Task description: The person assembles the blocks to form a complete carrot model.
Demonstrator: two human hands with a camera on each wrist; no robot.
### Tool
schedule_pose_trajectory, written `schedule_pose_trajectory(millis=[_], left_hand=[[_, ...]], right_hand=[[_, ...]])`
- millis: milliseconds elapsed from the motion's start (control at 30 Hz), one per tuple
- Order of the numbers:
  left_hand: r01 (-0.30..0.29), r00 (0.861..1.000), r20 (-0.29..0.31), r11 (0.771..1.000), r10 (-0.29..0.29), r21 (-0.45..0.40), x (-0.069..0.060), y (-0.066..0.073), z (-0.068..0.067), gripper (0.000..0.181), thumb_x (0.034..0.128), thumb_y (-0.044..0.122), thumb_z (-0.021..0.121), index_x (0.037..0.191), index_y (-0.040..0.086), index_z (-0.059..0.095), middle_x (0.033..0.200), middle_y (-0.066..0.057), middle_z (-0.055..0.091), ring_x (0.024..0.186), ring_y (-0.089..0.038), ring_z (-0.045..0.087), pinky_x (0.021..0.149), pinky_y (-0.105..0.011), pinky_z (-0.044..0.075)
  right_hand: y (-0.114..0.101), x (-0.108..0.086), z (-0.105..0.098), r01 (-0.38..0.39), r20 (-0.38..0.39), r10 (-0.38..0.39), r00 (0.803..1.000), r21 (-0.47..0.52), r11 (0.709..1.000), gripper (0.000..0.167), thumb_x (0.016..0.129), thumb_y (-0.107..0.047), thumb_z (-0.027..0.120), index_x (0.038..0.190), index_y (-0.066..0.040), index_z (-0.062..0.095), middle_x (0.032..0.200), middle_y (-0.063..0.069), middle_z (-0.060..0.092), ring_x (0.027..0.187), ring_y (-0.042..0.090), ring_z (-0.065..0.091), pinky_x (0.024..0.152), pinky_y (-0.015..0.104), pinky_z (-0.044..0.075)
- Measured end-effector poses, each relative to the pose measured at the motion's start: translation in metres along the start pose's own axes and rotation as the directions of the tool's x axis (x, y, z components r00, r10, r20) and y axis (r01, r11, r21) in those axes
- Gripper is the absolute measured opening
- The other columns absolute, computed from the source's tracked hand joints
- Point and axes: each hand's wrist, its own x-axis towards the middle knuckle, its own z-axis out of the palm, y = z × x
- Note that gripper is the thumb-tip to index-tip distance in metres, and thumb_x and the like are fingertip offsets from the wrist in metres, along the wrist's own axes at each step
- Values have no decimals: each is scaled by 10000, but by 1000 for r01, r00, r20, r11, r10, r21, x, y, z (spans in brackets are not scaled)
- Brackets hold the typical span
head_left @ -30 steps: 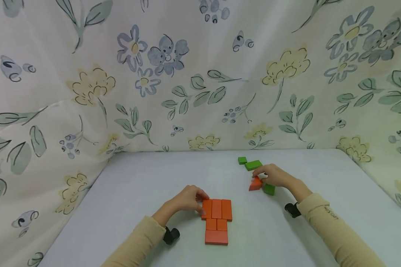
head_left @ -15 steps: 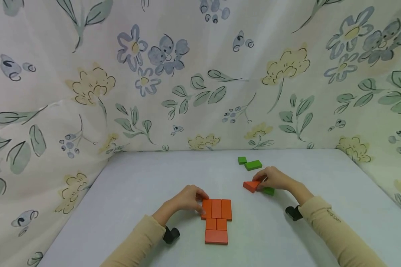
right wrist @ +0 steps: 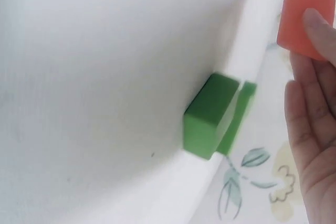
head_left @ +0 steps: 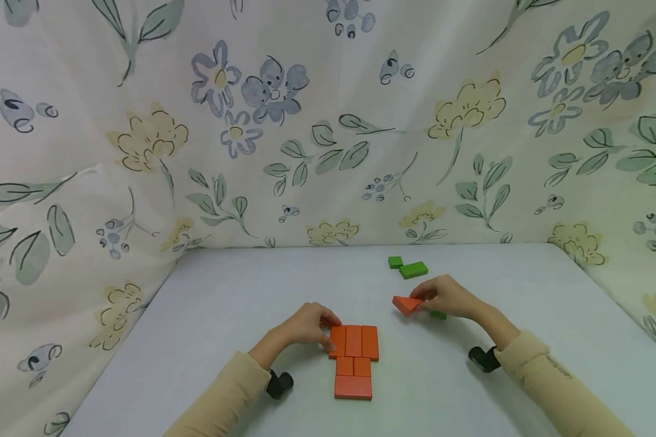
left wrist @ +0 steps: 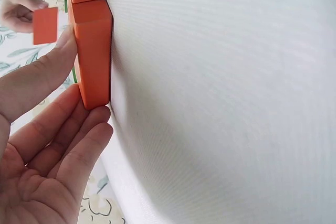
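Observation:
My right hand (head_left: 447, 296) pinches a red triangular block (head_left: 406, 304) between thumb and fingers; the right wrist view shows the block (right wrist: 304, 17) held clear of the table. Flat red and orange blocks lie together in front: three upright ones (head_left: 353, 340), two small ones (head_left: 345, 366) below them and a wide one (head_left: 353, 387) at the bottom. My left hand (head_left: 306, 326) rests at the left upright block (head_left: 338, 341), thumb on its near edge and fingers at its far end, as the left wrist view shows on the block (left wrist: 94, 56).
A small green block (head_left: 395, 262) and a longer green block (head_left: 413, 270) lie at the back of the white table (head_left: 251, 285). Another green block (head_left: 439, 315) is partly hidden beneath my right hand. Patterned cloth (head_left: 328, 121) hangs behind the table.
The red triangular block has moved left in my right hand and turned, away from the green block beside it. My left hand and the laid blocks have stayed where they were.

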Motion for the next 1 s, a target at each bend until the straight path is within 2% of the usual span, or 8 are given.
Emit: schedule_pose_trajectory(millis=[267, 433, 567, 800, 1000], left_hand=[[-10, 1000, 1, 1000, 10, 5, 0, 0, 1, 404, 693, 43, 863, 1066, -12, 716, 1017, -69, 694, 927, -211, 619, 871, -365, 511], [-6, 1000, 3, 1000, 6, 19, 0, 1, -1, 404, 700, 57, 862, 1074, 9, 720, 1027, -58, 694, 911, -189, 610, 849, -335, 511], [-4, 1000, 7, 1000, 4, 24, 0, 2, -2, 402, 703, 56, 860, 1077, 9, 718, 1027, -54, 692, 893, -174, 598, 832, -323, 507], [20, 1000, 10, 1000, -20, 17, 0, 3, -2, 403, 704, 57, 859, 1079, 18, 719, 1040, -57, 690, 909, -186, 599, 842, -352, 506], [13, 1000, 5, 1000, -13, 24, 0, 2, -1, 401, 699, 56, 860, 1075, 25, 722, 1036, -54, 691, 916, -195, 604, 836, -354, 508]], right_hand=[[-33, -16, 15, 106, -12, -105, 994, 35, 994, 194, 808, -49, 771, 996, -20, 734, 935, 13, 719, 827, 78, 617, 734, 277, 544], [-52, -25, 24, 161, -39, -160, 986, 18, 987, 190, 798, -30, 777, 982, -31, 731, 909, -11, 717, 815, 69, 617, 709, 275, 544], [-67, -32, 32, 176, -51, -175, 983, 18, 984, 188, 791, -18, 778, 971, -46, 733, 894, -33, 718, 799, 49, 620, 691, 270, 545], [-94, -39, 47, 187, -17, -186, 982, 55, 981, 180, 783, -19, 780, 953, -61, 739, 880, -60, 713, 781, 13, 608, 660, 259, 545], [-112, -41, 66, 232, 20, -233, 972, 67, 970, 175, 771, -28, 795, 933, -73, 748, 868, -72, 710, 764, -16, 608, 642, 197, 531]])
